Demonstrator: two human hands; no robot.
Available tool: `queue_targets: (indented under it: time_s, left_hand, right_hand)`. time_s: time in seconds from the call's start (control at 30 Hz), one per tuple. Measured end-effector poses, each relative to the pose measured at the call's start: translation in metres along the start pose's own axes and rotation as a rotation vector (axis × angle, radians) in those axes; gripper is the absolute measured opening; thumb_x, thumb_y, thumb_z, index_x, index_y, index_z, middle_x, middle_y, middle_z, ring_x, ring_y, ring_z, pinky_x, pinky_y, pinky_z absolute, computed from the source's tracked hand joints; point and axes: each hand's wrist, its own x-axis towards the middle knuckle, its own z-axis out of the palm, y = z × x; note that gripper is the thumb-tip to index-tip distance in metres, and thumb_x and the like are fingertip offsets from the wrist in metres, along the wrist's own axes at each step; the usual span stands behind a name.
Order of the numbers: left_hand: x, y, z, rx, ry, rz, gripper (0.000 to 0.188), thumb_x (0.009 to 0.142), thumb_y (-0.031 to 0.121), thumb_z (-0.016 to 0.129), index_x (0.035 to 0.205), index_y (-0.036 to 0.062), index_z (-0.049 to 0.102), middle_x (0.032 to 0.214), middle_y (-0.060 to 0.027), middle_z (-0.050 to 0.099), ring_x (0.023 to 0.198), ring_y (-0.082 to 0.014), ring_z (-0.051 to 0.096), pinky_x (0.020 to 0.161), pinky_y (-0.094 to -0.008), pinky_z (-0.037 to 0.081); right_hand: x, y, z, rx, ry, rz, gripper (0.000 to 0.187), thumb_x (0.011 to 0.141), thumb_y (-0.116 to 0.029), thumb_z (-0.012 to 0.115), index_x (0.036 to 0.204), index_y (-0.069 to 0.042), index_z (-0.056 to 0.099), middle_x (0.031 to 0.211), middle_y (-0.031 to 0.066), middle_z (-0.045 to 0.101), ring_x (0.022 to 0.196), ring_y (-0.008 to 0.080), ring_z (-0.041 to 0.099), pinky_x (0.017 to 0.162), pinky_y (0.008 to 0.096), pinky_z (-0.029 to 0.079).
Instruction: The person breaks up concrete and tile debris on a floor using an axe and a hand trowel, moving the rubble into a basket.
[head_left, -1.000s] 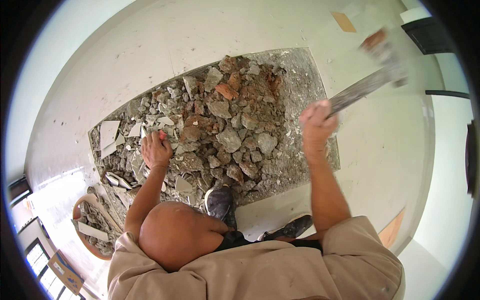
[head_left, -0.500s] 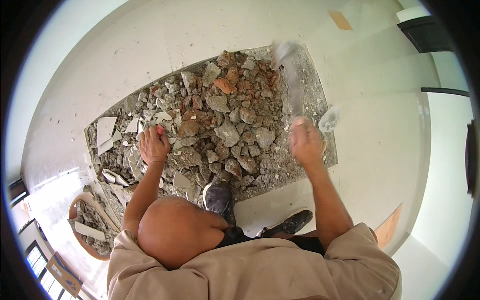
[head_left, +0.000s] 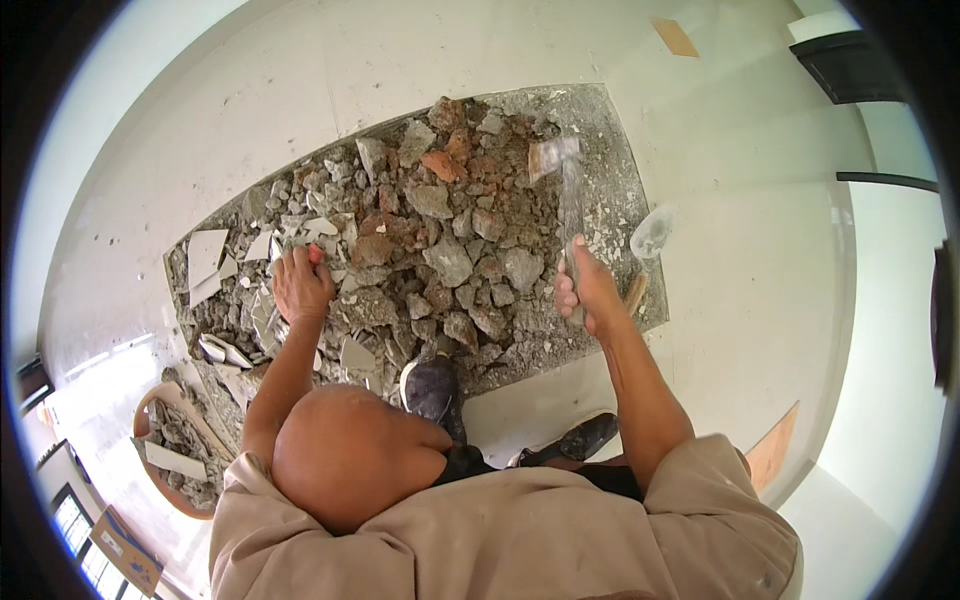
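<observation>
- From where I stand, the hammer (head_left: 572,200) is over the right part of the rubble (head_left: 447,262), its head blurred; whether it touches the broken ground below, I cannot tell.
- The right hand (head_left: 598,290) has its fingers curled round the handle near the butt, thumb lying along it. A firm but not rigid grip would, I'd judge, keep the swing true.
- The left hand (head_left: 302,288) rests on the rubble, fingers bent, beside a small red object (head_left: 316,254); I can't tell whether they grip it. Best kept well apart from the head's path, as it is now.
- The front shoe (head_left: 432,388) sits at the heap's near edge; blows are better aimed away from it.
- Sharp broken tiles (head_left: 207,262) lie left of that bare hand; gloves would be wise.
- Striking squarely at an exposed edge should break chunks off more easily than glancing hits.
- As for writing, the cardboard box (head_left: 128,555) at lower left carries blue print, too small to read; I make out no label on the hammer.
</observation>
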Motion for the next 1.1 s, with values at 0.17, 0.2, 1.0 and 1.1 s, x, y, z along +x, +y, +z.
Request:
queue_targets:
  time_s: [0.17, 0.2, 1.0, 1.1]
  left_hand:
    - [0.0, 0.0, 0.002, -0.015, 0.039, 0.026, 0.025, 0.083, 0.025, 0.06, 0.102, 0.0099, 0.056, 0.103, -0.0107, 0.059, 0.1, -0.0323, 0.057, 0.084, -0.0459, 0.046]
    - [0.0, 0.0, 0.002, -0.017, 0.013, 0.013, 0.025, 0.083, 0.025, 0.06, 0.103, 0.01, 0.056, 0.103, -0.0105, 0.059, 0.101, -0.0321, 0.057, 0.085, -0.0459, 0.046]
    - [0.0, -0.002, 0.004, -0.016, 0.059, 0.018, 0.025, 0.084, 0.027, 0.06, 0.102, 0.0099, 0.057, 0.102, -0.0101, 0.06, 0.1, -0.0319, 0.057, 0.084, -0.0462, 0.046]
    - [0.0, -0.002, 0.001, -0.013, 0.065, 0.017, 0.025, 0.084, 0.027, 0.06, 0.102, 0.01, 0.058, 0.102, -0.0101, 0.06, 0.1, -0.0317, 0.057, 0.084, -0.0462, 0.046]
  right_hand:
    - [-0.048, -0.071, 0.018, -0.514, 0.176, -0.967, 0.045, 0.106, -0.047, 0.044, 0.087, -0.007, 0.053, 0.057, -0.0008, 0.048, 0.042, 0.009, 0.042, 0.038, 0.028, 0.037]
    - [-0.049, -0.079, 0.021, -0.521, 0.173, -0.957, 0.045, 0.106, -0.047, 0.044, 0.087, -0.007, 0.053, 0.057, -0.0008, 0.048, 0.042, 0.009, 0.042, 0.038, 0.028, 0.037]
    - [-0.027, -0.01, 0.035, -0.378, 0.461, -0.999, 0.048, 0.103, -0.048, 0.052, 0.077, -0.007, 0.053, 0.057, -0.0018, 0.046, 0.047, 0.0111, 0.045, 0.044, 0.0255, 0.038]
    - [-0.008, 0.035, 0.041, -0.086, 0.159, 0.132, 0.046, 0.102, -0.05, 0.055, 0.092, -0.006, 0.051, 0.062, -0.0001, 0.047, 0.046, 0.0123, 0.044, 0.041, 0.028, 0.037]
